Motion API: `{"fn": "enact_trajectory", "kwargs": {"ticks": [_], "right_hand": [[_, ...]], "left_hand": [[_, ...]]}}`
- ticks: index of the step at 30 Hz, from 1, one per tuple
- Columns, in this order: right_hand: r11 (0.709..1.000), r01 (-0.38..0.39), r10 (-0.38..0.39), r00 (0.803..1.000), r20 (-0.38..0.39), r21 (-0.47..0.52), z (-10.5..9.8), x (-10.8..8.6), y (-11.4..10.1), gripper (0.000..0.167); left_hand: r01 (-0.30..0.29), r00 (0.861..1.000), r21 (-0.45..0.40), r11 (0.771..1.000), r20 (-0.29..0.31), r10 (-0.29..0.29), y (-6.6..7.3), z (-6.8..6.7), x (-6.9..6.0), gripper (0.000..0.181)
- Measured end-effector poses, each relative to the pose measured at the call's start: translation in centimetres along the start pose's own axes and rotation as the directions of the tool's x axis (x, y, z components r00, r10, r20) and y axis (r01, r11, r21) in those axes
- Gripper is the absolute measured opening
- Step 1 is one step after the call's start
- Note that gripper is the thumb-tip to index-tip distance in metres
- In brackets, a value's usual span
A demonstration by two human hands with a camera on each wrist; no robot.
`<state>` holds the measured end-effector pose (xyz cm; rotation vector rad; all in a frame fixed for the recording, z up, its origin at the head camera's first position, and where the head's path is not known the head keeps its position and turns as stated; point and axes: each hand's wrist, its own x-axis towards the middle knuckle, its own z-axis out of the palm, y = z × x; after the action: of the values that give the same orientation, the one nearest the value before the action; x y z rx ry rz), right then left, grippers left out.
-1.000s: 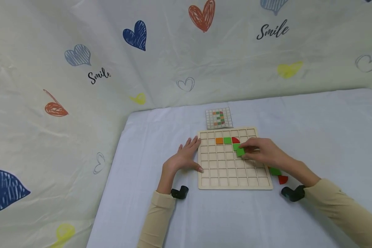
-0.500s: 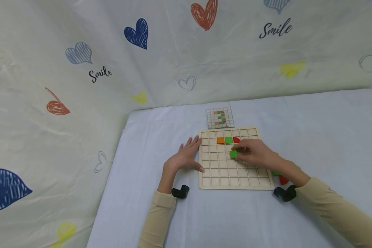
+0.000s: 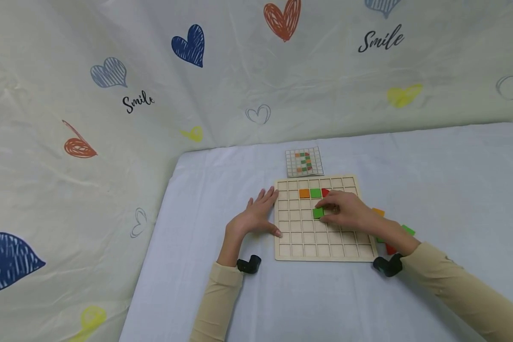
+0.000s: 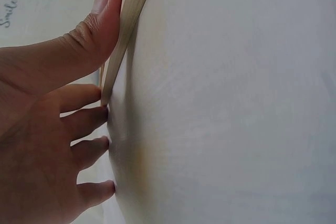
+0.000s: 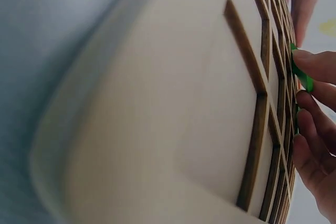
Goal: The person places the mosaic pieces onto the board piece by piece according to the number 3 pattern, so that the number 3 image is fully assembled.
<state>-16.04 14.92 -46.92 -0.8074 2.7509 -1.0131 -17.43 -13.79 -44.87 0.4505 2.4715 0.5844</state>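
Observation:
A wooden grid board (image 3: 299,237) lies on the table. In one of its upper rows sit an orange square (image 3: 304,193), a green square (image 3: 315,193) and a red piece (image 3: 325,192), partly covered by the fingers. The right hand (image 3: 346,211) pinches a green square (image 3: 318,213) between thumb and fingers, one row lower. The right wrist view shows this green piece (image 5: 301,72) tilted at the grid. The left hand (image 3: 254,218) rests spread at the board's left edge, its thumb on the rim; the left wrist view shows the thumb on the wooden edge (image 4: 128,24).
A card with a printed coloured grid (image 3: 304,162) lies behind the board. Right of the board, partly under the right forearm, are an orange piece (image 3: 378,212), green pieces (image 3: 408,230) and a red piece (image 3: 391,249). A cloth with hearts hangs behind the table.
The right hand has moved left over the board with the green square, and now covers the green piece below the red one. More loose pieces show at the right. The left hand stays in place.

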Motion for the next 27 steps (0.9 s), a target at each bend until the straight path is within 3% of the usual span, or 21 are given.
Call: {"fn": "enact_trajectory", "kwargs": {"ticks": [17, 27], "right_hand": [[1.0, 0.014, -0.014, 0.999, -0.028, -0.011, -0.2, -0.3, 0.0, 0.028], [1.0, -0.031, 0.031, 0.999, -0.04, 0.002, -1.8, -2.3, 0.3, 0.027]], "left_hand": [[-0.003, 1.0, -0.018, 1.0, -0.002, 0.003, 0.0, 0.0, 0.0, 0.121], [-0.013, 1.0, -0.017, 1.0, 0.005, 0.013, -0.1, 0.0, 0.0, 0.121]]}}
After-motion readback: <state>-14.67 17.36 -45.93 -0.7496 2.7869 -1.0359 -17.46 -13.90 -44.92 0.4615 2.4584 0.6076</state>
